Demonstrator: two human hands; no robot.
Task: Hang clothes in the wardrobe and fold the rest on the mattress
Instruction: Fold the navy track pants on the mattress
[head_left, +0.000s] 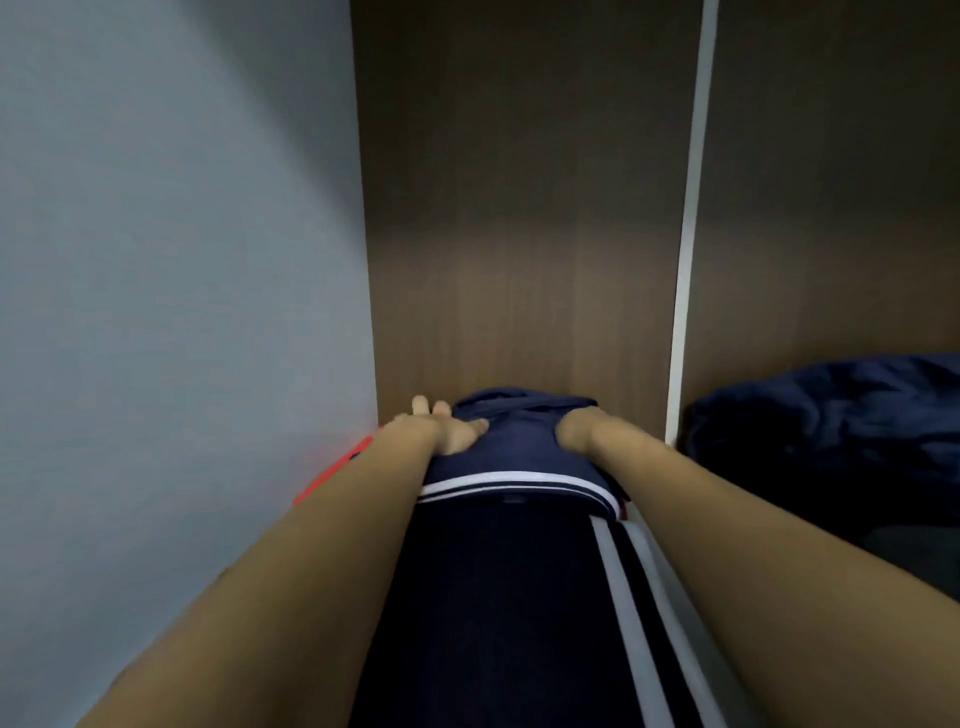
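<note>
A navy garment (511, 441) with white stripes along its hem lies bunched low in the wardrobe's brown compartment (519, 260), above a darker striped piece (498, 597) that runs toward me. My left hand (448, 428) holds the garment's left side, thumb laid across the fabric and fingertips showing beyond it. On the garment's right side is my right hand (574, 432), bent at the wrist. Its fingers are hidden behind the cloth.
A white divider edge (687, 260) separates this compartment from the one on the right, where a crumpled dark navy cloth (831, 421) lies. A grey-blue panel (171, 260) closes the left side. Something red (337, 470) shows by my left forearm.
</note>
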